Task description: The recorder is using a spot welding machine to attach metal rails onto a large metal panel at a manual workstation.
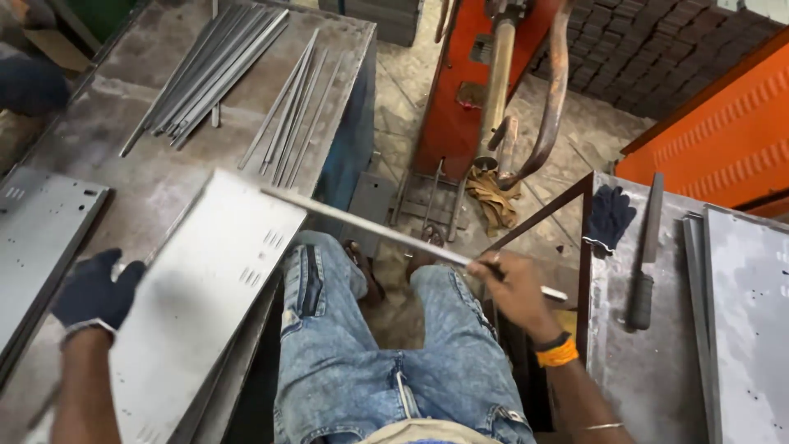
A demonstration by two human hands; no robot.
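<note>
My right hand (516, 284) pinches a thin metal strip (370, 226) in its fingers; my gloved left hand (94, 289) grips the metal sheet (205, 288); I judge the strip needs laying onto it.

**Bench layout around my lap**

I'm seeing a sheet panel (205, 288) lying at lower left on the workbench (123, 173), rod bundles (214, 74) sitting at upper left behind it, and a file (643, 263) resting on the table (649, 370) at right.
</note>
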